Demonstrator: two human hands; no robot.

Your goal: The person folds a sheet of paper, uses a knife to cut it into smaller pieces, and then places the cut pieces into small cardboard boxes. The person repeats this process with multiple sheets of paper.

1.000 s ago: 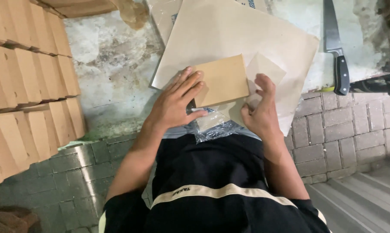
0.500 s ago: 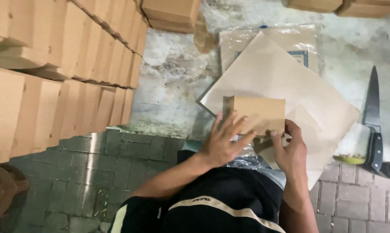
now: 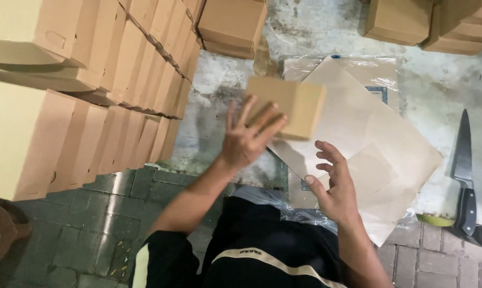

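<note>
A small folded brown cardboard box is lifted above the floor, carried on my left hand, whose spread fingers press against its near side. My right hand hovers just below and right of the box, fingers apart, holding nothing. Under both hands lie large beige paper sheets spread on clear plastic. A smaller tan sheet rests on top of them, right of my right hand.
Rows of stacked brown boxes fill the left side. More boxes stand at the top middle and top right. A black-handled knife lies on the floor at right. Brick paving runs along the bottom.
The box has come up off the paper sheets and moved up and left with my left hand. My right hand has let go of it. The view has swung left.
</note>
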